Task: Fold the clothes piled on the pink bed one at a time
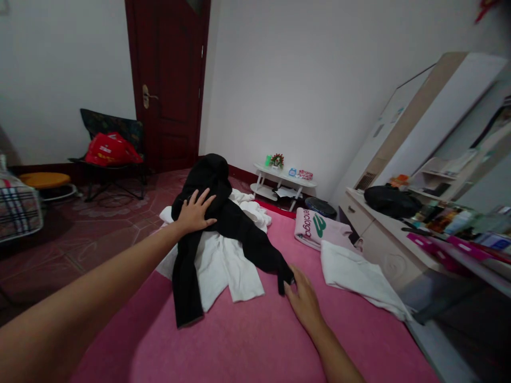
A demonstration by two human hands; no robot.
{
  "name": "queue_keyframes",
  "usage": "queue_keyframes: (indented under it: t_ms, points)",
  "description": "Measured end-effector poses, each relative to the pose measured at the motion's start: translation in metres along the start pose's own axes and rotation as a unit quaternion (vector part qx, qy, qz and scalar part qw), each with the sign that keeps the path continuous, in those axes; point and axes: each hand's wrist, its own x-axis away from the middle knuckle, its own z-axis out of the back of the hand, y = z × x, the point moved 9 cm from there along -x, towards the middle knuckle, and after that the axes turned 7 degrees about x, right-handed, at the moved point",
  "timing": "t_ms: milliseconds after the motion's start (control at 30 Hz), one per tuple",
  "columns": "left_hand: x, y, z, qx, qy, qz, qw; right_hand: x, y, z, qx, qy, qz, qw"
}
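A black garment (pixel 247 236) lies crumpled over white clothing (pixel 219 266) on the pink bed cover (pixel 239 340). Its two long parts, legs or sleeves, spread toward me and to the right, and its far end is bunched up. My left hand (pixel 195 211) rests flat on the bunched part with the fingers spread. At the end of the right-hand part, my right hand (pixel 302 298) pinches the black cloth, and a narrow flap of it hangs beside the fingers. The white clothing underneath is partly covered.
A folded pink garment (pixel 309 226) and a white folded cloth (pixel 355 271) lie along the bed's right side. Beyond them stands a cluttered dresser (pixel 383 229). A small white shelf table (pixel 285 178) is at the back; a chair with a red bag (pixel 112 150) stands far left.
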Motion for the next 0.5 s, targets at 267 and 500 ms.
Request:
queue_keyframes:
  t_ms: [267, 500]
  points:
    - [-0.001, 0.001, 0.017, 0.002, 0.009, -0.029, 1.0, -0.015, -0.025, 0.008, 0.02, -0.014, 0.035, 0.999]
    - [-0.042, -0.028, 0.079, 0.156, 0.092, 0.011, 0.983, -0.009, -0.121, 0.015, -0.178, -0.033, 0.03, 0.983]
